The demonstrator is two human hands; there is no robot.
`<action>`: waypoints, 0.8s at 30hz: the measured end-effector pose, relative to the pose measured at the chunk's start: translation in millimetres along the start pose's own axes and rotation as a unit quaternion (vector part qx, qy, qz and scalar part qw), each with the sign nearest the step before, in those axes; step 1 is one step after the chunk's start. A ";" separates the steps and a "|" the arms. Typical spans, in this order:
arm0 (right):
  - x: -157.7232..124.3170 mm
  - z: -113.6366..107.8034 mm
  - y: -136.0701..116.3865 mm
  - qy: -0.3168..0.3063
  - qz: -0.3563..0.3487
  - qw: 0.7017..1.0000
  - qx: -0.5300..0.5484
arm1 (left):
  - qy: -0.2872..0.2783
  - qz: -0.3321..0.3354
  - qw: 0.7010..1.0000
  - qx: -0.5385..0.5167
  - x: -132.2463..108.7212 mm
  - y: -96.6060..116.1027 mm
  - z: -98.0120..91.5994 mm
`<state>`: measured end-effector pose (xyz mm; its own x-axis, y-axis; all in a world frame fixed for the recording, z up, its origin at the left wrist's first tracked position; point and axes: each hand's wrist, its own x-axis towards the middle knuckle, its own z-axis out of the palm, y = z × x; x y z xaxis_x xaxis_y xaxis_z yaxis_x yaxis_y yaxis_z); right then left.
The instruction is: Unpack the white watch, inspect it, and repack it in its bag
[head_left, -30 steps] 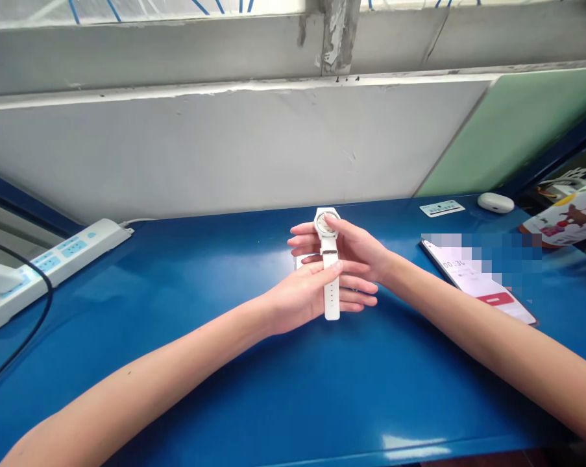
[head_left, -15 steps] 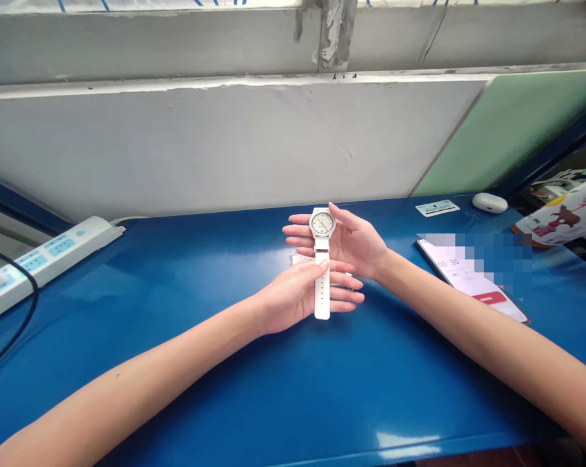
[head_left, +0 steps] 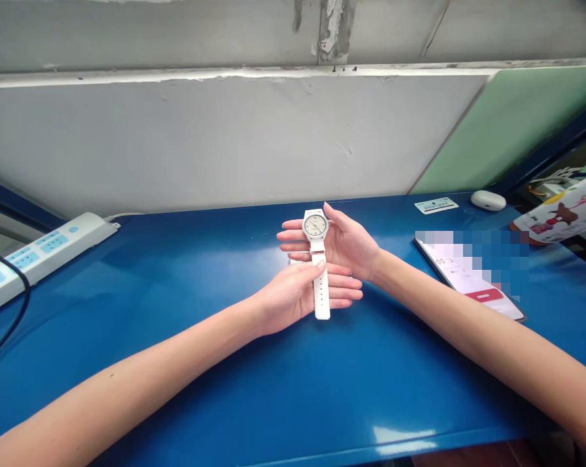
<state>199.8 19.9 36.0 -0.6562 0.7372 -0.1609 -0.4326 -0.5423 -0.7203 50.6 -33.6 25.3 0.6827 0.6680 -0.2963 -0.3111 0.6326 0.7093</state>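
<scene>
A white wristwatch with a round pale dial stands upright over the middle of the blue table, its strap hanging straight down. My left hand pinches the strap between thumb and fingers, about halfway along. My right hand lies behind the watch, palm toward me, fingers stretched out flat to the left and thumb raised beside the dial. The watch rests against those fingers. A small white thing shows behind the hands; I cannot make it out.
A white power strip with a black cable lies at the far left. At the right lie a phone with a lit screen, a small card, a white earbud case and a printed bag. A grey wall runs behind.
My right thumb has come off the watch dial and now stands beside it. The watch and both hands have shifted slightly left in the picture.
</scene>
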 end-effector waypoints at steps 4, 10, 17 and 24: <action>0.5 -0.8 -0.5 -0.013 0.018 1.000 0.013 | -0.006 0.005 1.000 0.002 -0.3 1.7 -0.7; -0.8 -0.7 -1.6 -0.005 0.012 0.999 0.034 | 0.007 -0.005 1.000 -0.008 -2.1 1.5 0.3; -2.8 -1.3 -9.8 0.009 -0.028 0.999 0.033 | 0.013 0.047 0.999 -0.006 -2.0 0.9 -1.0; -1.9 -6.7 -9.1 0.075 -0.071 0.987 -0.119 | -0.003 0.051 0.999 -0.001 -3.9 -0.8 2.7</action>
<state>209.1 26.1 38.4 -0.4918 0.8606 -0.1323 -0.3444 -0.3319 -0.8782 50.0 -37.8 27.6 0.6514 0.7266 -0.2183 -0.3801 0.5616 0.7349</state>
